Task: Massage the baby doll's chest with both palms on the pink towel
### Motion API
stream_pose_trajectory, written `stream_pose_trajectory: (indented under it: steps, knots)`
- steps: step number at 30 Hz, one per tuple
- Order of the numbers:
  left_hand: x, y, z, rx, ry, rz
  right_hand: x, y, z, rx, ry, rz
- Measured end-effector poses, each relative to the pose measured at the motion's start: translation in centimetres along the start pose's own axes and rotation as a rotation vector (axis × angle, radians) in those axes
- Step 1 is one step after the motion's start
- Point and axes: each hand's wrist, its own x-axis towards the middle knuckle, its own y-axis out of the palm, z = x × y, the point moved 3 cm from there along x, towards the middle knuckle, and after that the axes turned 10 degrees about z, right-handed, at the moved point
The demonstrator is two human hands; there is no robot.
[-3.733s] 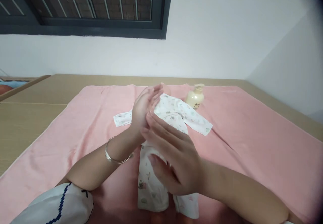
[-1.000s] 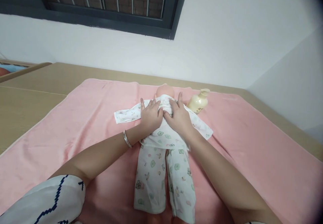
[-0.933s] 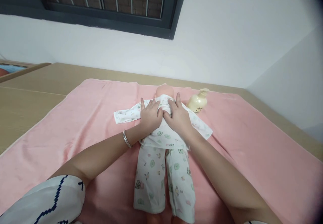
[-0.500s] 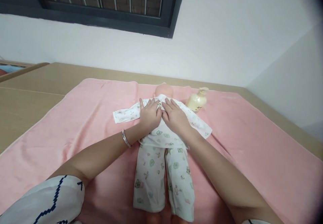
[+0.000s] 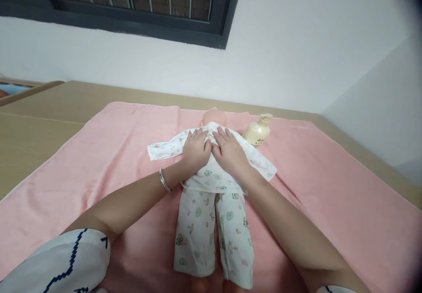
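A baby doll [image 5: 215, 116] in white printed pyjamas [image 5: 211, 222] lies on its back in the middle of a pink towel [image 5: 329, 187], head away from me. My left hand [image 5: 195, 150] lies flat on the left side of the doll's chest, fingers stretched out; a silver bangle is on that wrist. My right hand [image 5: 228, 152] lies flat on the right side of the chest, fingers spread. The two hands touch each other at the middle of the chest. Neither holds anything.
A cream pump bottle [image 5: 257, 131] stands on the towel just right of the doll's head. The towel covers a tan wooden surface [image 5: 39, 143] set against a white wall, with a dark-framed window above. My patterned sleeve [image 5: 66, 262] is at the bottom left.
Earlier my hands were raised above the doll, palms rubbing together. They then came down on the doll's chest, and in the last second the fingers slid slightly over the fabric.
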Motion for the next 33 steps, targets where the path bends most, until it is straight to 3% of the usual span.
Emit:
stream_pose_trajectory:
  steps: [4, 9, 12, 17, 25, 30, 33]
  knots:
    - [0.0, 0.1, 0.2, -0.014, -0.01, -0.011, -0.5, -0.1, 0.4, 0.004, 0.136, 0.07]
    - [0.2, 0.1, 0.3, -0.006, 0.03, -0.037, -1.5, -0.3, 2.3, -0.09, 0.054, 0.077]
    - [0.1, 0.0, 0.1, 0.027, 0.073, -0.069, -0.9, -0.6, 1.2, -0.012, 0.02, 0.105]
    - [-0.3, -0.1, -0.3, 0.034, 0.164, -0.112, 0.4, -0.4, -1.6, 0.132, 0.148, 0.069]
    - [0.2, -0.1, -0.5, 0.126, -0.071, 0.084, -1.6, -0.6, 2.4, -0.041, 0.111, 0.113]
    - [-0.4, -0.1, -1.4, 0.213, -0.027, 0.108, 0.1, -0.6, -0.7, 0.153, 0.155, 0.139]
    - [-0.6, -0.1, -1.6, 0.199, 0.02, 0.094, 0.6, -0.2, -1.4, 0.131, 0.161, 0.103]
